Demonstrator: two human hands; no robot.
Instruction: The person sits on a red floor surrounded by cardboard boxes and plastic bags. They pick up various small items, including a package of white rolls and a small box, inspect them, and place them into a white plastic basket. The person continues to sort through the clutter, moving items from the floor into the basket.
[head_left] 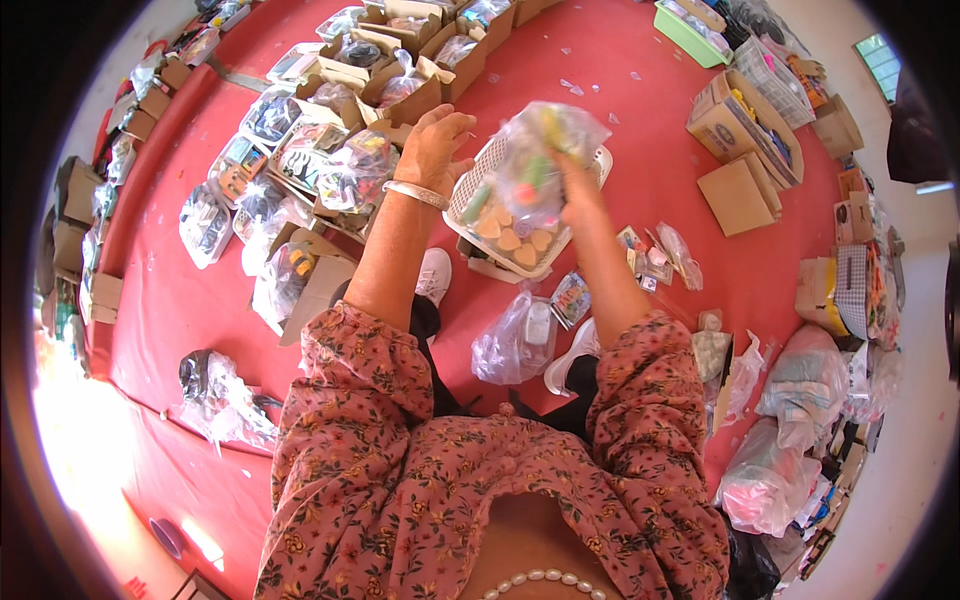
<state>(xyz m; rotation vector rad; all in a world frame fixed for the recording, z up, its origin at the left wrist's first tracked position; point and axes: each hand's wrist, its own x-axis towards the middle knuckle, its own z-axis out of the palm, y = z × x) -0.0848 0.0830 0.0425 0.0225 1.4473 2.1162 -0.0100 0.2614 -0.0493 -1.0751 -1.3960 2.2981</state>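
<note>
A clear plastic bag (pixel 535 150) with yellow, green and pink items inside is gripped by my right hand (pixel 578 192), above a cream plastic basket (pixel 478 240). Motion blurs the bag, and its contents are hard to name. Several tan heart-shaped pieces (pixel 508 240) and a green item lie in the basket, partly covered by the bag. My left hand (pixel 435 150), a bracelet at its wrist, is raised by the basket's left side. Its fingers are apart and it holds nothing.
Rows of open cardboard boxes (pixel 405 95) and bagged goods stand at the far left. Between my shoes lies a clear bag (pixel 512 340) with a white container. Small packets (pixel 650 260) are to the right. Boxes (pixel 745 125) and large bags (pixel 780 440) line the right side.
</note>
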